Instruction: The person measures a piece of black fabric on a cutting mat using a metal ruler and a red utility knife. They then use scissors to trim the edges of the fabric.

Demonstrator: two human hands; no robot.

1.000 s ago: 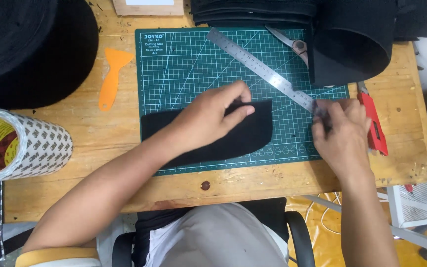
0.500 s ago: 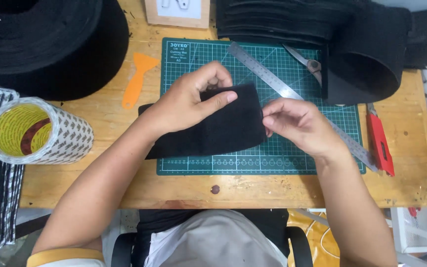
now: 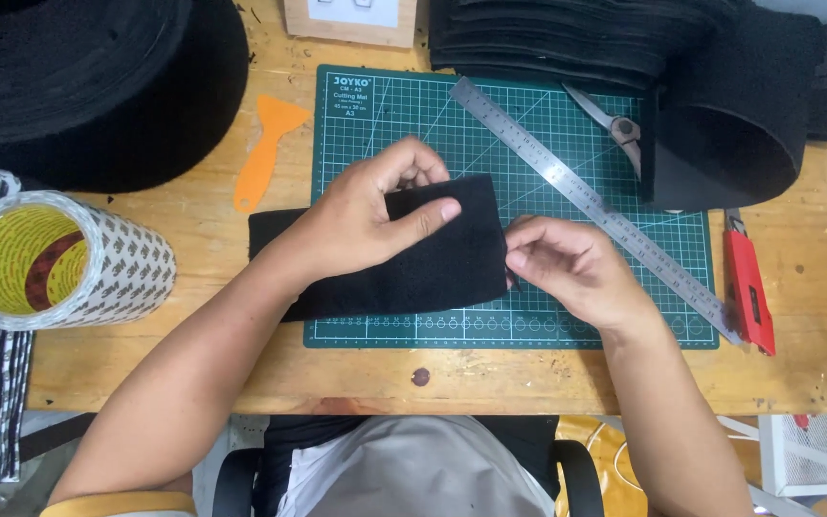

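Since the earlier frames the felt (image 3: 423, 258) has slid left across the mat (image 3: 528, 124), its left end now over bare table (image 3: 576, 383); the right hand (image 3: 571, 268) has left the ruler (image 3: 586, 201) and come to the felt's right edge.

Left hand (image 3: 366, 215) lies flat on the felt, thumb pressing, fingers curled over its top edge. Right fingers pinch the felt's right edge.

Risks: pinch may pull the piece askew or fray it; knife (image 3: 748, 292), right of the mat by the ruler's end, could be elbowed off.

Containers: none open. Tape roll (image 3: 69, 258), left of the mat, has a hollow core; contents cannot be told.
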